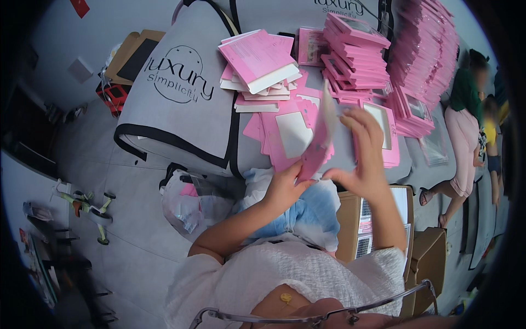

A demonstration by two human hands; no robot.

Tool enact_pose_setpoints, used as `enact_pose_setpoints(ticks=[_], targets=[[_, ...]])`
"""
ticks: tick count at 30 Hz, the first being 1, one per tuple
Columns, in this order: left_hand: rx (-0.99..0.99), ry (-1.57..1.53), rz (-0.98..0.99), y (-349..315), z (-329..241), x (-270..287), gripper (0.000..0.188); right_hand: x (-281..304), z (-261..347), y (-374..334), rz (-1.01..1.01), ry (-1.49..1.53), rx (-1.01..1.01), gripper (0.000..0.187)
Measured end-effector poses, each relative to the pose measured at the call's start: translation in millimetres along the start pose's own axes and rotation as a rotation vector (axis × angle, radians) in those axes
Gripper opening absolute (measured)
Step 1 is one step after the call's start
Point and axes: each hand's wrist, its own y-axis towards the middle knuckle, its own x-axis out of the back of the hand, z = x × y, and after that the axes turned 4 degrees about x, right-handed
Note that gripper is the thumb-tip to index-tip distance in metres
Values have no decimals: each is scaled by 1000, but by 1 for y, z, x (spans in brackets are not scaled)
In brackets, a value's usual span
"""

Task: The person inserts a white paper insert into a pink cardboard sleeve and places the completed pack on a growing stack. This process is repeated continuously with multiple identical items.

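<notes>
My left hand (286, 185) pinches the lower end of a pink cardboard piece (315, 156), held upright and seen nearly edge-on above my lap. To its right, my right hand (362, 153) is raised with thumb and fingers apart, holding nothing I can see. Flat pink cards with window cutouts (276, 148) lie just beyond, on the grey sofa cover. Behind them rises a loose pile of pink-and-white folded cards (262, 61). Farther right stands a stack of pink window boxes (359, 68).
A taller stack of pink boxes (424, 49) leans at the back right. Cardboard boxes (427, 255) stand by my right side. A clear plastic bag (192, 205) sits on the floor at left, near a child's balance bike (93, 211). Another person (463, 120) is at far right.
</notes>
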Motion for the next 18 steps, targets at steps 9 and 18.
enact_pose_setpoints(ticks=[9, 18], targets=[[-137, 253, 0, -3, -35, 22, 82, 22, -10, 32, 583, 206, 93, 27], [-251, 299, -13, 2, -36, 26, 71, 20, -11, 21, 553, 345, 41, 28]])
